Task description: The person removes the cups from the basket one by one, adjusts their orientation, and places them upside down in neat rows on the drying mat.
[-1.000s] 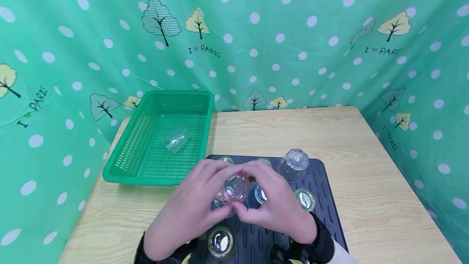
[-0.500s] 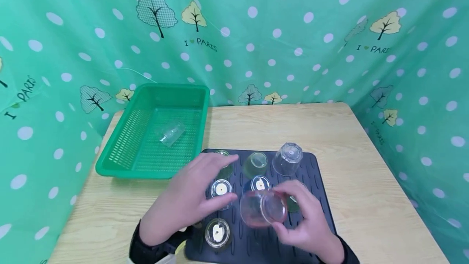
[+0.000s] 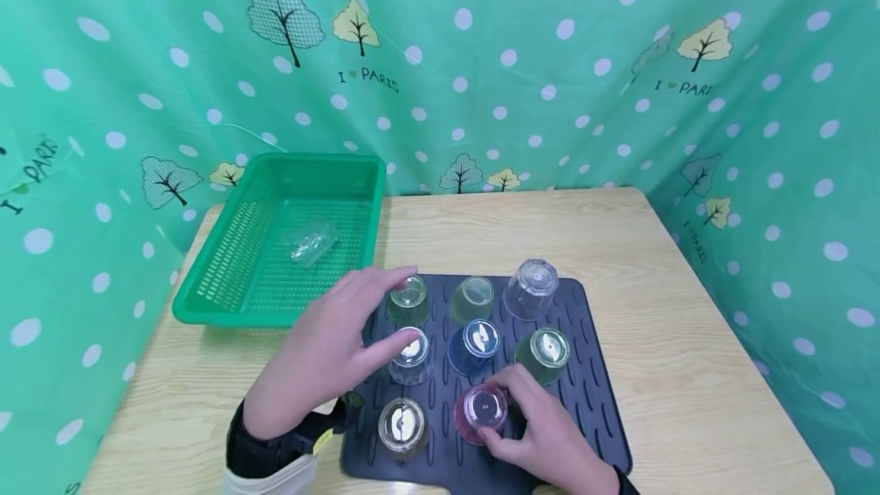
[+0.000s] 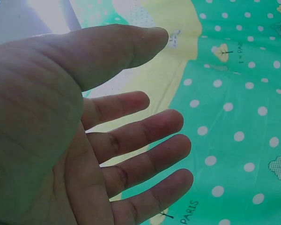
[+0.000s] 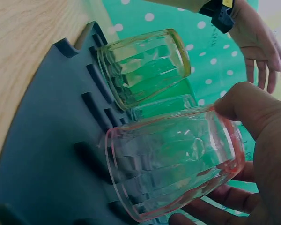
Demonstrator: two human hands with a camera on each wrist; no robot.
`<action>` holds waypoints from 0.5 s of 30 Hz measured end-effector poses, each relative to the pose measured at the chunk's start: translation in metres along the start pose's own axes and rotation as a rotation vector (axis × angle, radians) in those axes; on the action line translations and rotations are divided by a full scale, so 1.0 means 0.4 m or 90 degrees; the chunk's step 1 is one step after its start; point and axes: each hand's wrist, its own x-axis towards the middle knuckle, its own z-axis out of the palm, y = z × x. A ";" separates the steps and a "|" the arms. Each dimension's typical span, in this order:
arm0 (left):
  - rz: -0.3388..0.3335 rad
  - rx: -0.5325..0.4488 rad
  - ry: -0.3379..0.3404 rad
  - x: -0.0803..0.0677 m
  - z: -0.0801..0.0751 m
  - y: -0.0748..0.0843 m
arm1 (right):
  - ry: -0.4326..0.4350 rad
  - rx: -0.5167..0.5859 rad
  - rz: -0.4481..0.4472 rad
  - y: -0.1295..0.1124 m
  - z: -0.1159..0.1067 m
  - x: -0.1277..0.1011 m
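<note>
My right hand (image 3: 543, 434) grips a pink drinking glass (image 3: 484, 412) upside down near the front of the dark drying mat (image 3: 584, 357). In the right wrist view the fingers and thumb hold the base end of the pink glass (image 5: 175, 164), its rim right at the mat's ridges. My left hand (image 3: 337, 338) hovers over the mat's left side with thumb and fingers spread, holding nothing; the left wrist view shows the bare palm. Beneath it stand a green glass (image 3: 409, 302) and a clear glass (image 3: 411, 361). A yellowish glass (image 3: 402, 428) stands left of the pink one.
Upside down on the mat are also a blue glass (image 3: 473, 348), a green glass (image 3: 543, 354), a pale green glass (image 3: 472, 300) and a taller clear glass (image 3: 532, 289). A green basket (image 3: 237, 319) at the back left holds a clear glass (image 3: 313, 243) on its side.
Both hands were together on the pink glass; the left let go and moved left with open fingers. The right hand turned the glass over and lowered it toward the mat's front.
</note>
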 end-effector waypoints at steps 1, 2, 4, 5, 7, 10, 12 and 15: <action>0.000 0.000 -0.003 0.002 0.001 -0.001 | -0.003 0.007 0.010 -0.001 -0.001 0.000; 0.000 -0.003 -0.007 0.003 0.003 -0.002 | -0.007 0.013 0.020 -0.003 -0.001 -0.001; -0.003 -0.006 -0.021 0.006 0.008 -0.003 | -0.016 0.029 0.042 -0.006 -0.001 -0.003; -0.005 -0.008 -0.029 0.008 0.011 -0.004 | -0.020 0.035 0.052 -0.007 -0.001 -0.005; -0.008 -0.011 -0.042 0.010 0.016 -0.003 | -0.022 0.046 0.064 -0.009 0.000 -0.009; -0.001 -0.012 -0.057 0.014 0.022 -0.004 | -0.015 0.055 0.069 -0.011 0.001 -0.012; 0.003 -0.017 -0.066 0.016 0.023 -0.009 | -0.009 0.062 0.068 -0.012 0.003 -0.011; -0.007 -0.038 -0.071 0.014 0.013 -0.034 | -0.011 0.075 0.072 -0.016 0.005 -0.004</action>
